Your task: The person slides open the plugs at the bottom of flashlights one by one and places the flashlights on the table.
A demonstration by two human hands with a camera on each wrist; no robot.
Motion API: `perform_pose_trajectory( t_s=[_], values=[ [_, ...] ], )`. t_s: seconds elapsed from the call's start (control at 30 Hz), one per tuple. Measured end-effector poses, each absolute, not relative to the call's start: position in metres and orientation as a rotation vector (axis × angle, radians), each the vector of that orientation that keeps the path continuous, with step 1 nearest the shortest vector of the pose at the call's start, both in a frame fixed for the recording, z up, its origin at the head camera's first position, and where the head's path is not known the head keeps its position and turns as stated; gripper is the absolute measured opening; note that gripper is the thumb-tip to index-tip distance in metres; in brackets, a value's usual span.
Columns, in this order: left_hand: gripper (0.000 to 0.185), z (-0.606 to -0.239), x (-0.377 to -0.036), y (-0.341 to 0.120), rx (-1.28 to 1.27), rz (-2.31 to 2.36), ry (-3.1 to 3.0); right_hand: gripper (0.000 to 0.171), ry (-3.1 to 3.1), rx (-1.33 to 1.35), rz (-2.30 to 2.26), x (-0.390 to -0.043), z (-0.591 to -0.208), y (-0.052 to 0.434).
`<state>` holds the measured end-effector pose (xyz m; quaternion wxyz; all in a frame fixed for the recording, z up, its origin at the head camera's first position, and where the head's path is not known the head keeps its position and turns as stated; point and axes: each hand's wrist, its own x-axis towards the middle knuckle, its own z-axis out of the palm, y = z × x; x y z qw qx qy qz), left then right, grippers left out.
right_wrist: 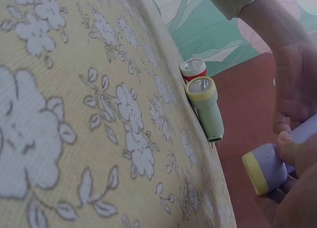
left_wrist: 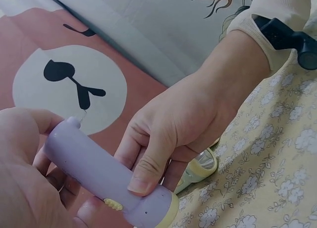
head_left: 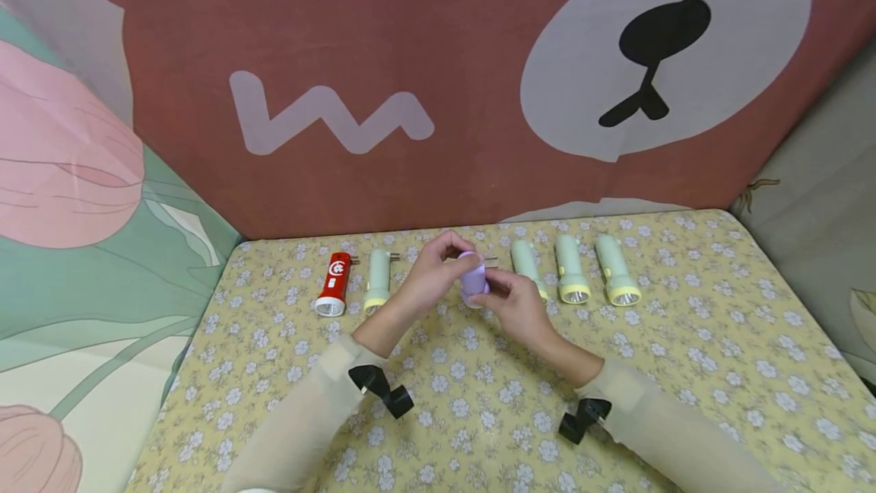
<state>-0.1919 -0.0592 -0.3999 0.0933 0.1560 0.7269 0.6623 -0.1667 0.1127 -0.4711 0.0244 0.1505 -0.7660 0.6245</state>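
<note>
A purple flashlight with a yellow rim and a yellow switch is held above the table between both hands. My left hand grips its tail end, fingertips on the far side. Around the head end, my right hand pinches with thumb and fingers, as the left wrist view shows with the thumb on the purple body. Thin metal prongs stick out near the tail. In the right wrist view the yellow-rimmed head points away from the left hand.
On the flowered tablecloth, a red flashlight and a pale green flashlight lie to the left, with prongs out. Further pale green flashlights lie in a row to the right. A printed cloth hangs behind the table.
</note>
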Motion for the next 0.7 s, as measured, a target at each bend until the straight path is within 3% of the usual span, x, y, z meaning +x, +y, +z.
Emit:
perform_pose_trajectory(
  t_s=[0.4,0.7],
  values=[
    [0.012,-0.401,-0.191,-0.059,0.461,1.976,2.201,0.041,-2.382,0.437,1.959,-0.164,-0.464,0.111],
    [0.025,-0.401,-0.191,-0.066,0.526,1.950,2.172,0.041,-2.372,0.461,1.992,-0.166,-0.467,0.116]
  ],
)
